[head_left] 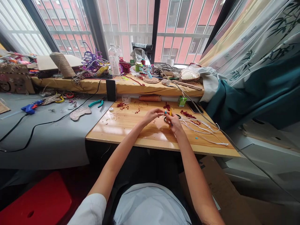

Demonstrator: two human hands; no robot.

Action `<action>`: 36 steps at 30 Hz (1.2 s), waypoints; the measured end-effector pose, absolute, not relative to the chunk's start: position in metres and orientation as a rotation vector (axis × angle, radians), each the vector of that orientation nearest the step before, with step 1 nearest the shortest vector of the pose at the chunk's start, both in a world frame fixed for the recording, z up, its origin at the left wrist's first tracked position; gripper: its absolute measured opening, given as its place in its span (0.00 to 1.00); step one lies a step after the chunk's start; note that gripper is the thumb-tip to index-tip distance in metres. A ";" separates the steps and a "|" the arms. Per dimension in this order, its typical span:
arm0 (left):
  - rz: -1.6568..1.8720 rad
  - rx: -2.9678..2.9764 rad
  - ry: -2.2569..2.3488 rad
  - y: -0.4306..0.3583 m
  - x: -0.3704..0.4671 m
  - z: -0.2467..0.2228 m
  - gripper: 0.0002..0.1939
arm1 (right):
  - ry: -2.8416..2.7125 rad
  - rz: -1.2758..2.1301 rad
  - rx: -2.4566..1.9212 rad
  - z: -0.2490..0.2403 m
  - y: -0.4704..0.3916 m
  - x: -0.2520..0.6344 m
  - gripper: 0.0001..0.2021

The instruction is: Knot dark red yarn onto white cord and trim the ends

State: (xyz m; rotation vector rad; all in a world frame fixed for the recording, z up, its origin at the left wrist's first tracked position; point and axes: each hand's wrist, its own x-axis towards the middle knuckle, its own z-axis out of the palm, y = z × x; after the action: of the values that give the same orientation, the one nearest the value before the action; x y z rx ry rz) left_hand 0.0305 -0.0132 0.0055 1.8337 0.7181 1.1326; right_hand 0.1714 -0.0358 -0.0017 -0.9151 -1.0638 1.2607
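My left hand [153, 115] is over the wooden board [122, 131], its fingers pinched at a tiny piece between the two hands that is too small to name. Close beside it, my right hand [173, 122] is closed around a yellow tool [170, 118] that stands roughly upright, its tip pointing away from me. A small turquoise bit [165, 112] shows at the right fingertips. Dark scissor-like loops appear around the right hand, partly hidden by it. White cords [208, 129] and dark red cord [187, 114] lie to the right of that hand.
Teal pliers [96, 103] and a blue glue gun [31, 107] lie on the grey cloth at left. Behind the board are an orange thread spool [150, 98], a green box [182, 101] and a phone [195, 107]. A cable crosses the right side. The shelf [131, 89] holds a bottle and yarn.
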 end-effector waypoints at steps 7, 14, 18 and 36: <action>1.141 1.778 0.880 -0.010 0.029 0.005 0.11 | -1.074 1.135 -0.950 -0.005 -0.033 0.168 0.19; 1.141 1.804 0.857 -0.011 0.030 0.003 0.09 | -1.107 1.033 -1.020 -0.011 -0.030 0.165 0.17; 1.164 1.798 0.840 -0.011 0.030 0.004 0.10 | -1.128 1.104 -0.986 -0.010 -0.031 0.168 0.18; 1.326 1.879 0.831 -0.007 0.040 -0.008 0.02 | -1.087 1.395 -0.902 -0.004 -0.036 0.172 0.20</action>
State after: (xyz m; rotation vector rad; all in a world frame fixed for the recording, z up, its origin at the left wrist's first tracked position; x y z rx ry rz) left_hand 0.0398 -0.0071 -0.0084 1.8786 0.8313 1.3262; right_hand 0.1720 -0.0359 -0.0040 -0.9022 -1.0872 1.3955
